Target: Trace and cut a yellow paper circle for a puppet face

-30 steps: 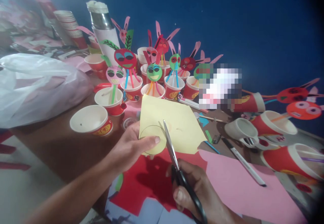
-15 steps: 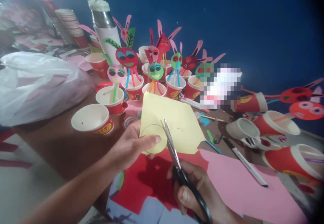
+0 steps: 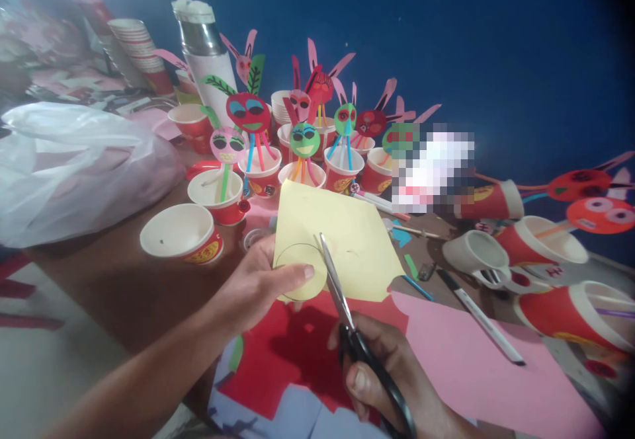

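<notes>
My left hand (image 3: 270,270) grips a sheet of yellow paper (image 3: 342,217) by its lower left part, thumb on top and the other fingers mostly hidden beneath. A circle is drawn on the sheet, and the thumb lies across it. In my right hand (image 3: 381,366) is a pair of scissors (image 3: 337,287) with black handles. Their blades meet the paper along the right side of the drawn circle and look nearly closed. Under the hands lie red paper (image 3: 297,353) and pink paper (image 3: 476,353).
Several paper cups (image 3: 181,234) with paper-faced straw figures (image 3: 249,114) stand behind the sheet. A plastic bag (image 3: 84,168) is at left, a white thermos (image 3: 211,75) at back. At right are a mug (image 3: 476,257), a marker (image 3: 489,323) and tipped cups (image 3: 570,313).
Almost nothing differs. The scissor blades and the yellow sheet sit in nearly the same place, and both hands keep their hold.
</notes>
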Action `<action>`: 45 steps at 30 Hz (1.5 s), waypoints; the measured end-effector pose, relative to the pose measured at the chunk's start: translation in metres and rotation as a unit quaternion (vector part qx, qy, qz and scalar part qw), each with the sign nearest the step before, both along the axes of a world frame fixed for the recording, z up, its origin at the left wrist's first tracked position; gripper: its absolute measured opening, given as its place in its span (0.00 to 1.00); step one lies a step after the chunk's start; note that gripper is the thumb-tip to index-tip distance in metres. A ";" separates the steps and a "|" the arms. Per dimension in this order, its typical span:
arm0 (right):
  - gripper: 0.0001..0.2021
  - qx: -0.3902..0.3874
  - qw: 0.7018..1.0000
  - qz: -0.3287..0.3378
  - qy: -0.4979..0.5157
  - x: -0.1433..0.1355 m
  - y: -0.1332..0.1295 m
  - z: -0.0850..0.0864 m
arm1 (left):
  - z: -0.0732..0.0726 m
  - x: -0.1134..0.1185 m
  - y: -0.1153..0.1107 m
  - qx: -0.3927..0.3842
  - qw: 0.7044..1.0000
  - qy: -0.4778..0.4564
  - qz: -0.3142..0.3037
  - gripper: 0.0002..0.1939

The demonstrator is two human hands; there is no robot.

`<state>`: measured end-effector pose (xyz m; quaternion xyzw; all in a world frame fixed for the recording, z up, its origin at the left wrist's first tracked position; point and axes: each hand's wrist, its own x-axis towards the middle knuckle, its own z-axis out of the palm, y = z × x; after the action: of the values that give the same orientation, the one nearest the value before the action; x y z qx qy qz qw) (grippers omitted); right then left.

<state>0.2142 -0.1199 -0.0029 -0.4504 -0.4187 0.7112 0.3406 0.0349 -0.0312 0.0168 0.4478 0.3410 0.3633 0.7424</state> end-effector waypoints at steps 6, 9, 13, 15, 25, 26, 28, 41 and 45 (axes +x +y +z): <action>0.23 -0.014 1.000 -0.002 0.002 0.001 0.001 -0.001 | 0.001 0.000 0.001 0.002 1.000 -0.005 -0.002 0.08; 0.23 -0.021 1.000 0.002 -0.002 0.001 0.001 -0.001 | 0.001 0.000 0.001 -0.002 1.000 -0.005 -0.001 0.08; 0.23 -0.028 1.000 -0.001 -0.005 0.001 0.002 -0.001 | 0.001 -0.001 0.001 -0.003 1.000 -0.006 0.003 0.09; 0.22 -0.032 0.999 -0.004 -0.003 0.001 0.002 -0.002 | 0.001 -0.001 0.001 -0.005 1.000 -0.007 0.007 0.09; 0.22 -0.020 1.000 0.002 -0.006 0.001 0.002 -0.002 | 0.002 -0.003 0.003 -0.014 1.000 0.010 0.009 0.10; 0.22 -0.018 1.000 0.003 -0.009 0.001 0.003 -0.002 | 0.002 -0.003 0.003 -0.013 1.000 0.011 0.008 0.09; 0.23 -0.014 1.000 0.009 -0.013 0.001 0.004 -0.003 | 0.002 -0.003 0.003 -0.012 1.000 0.013 0.007 0.09; 0.19 0.044 0.997 0.052 -0.037 0.009 0.006 -0.011 | 0.001 -0.006 0.004 -0.010 0.999 0.028 -0.017 0.08; 0.18 0.049 0.997 0.050 -0.044 0.009 0.005 -0.010 | 0.000 -0.008 0.006 -0.009 0.999 0.031 -0.021 0.09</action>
<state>0.2232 -0.1147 -0.0130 -0.4422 -0.4896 0.6857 0.3074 0.0270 -0.0253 0.0172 0.4594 0.3577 0.3300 0.7431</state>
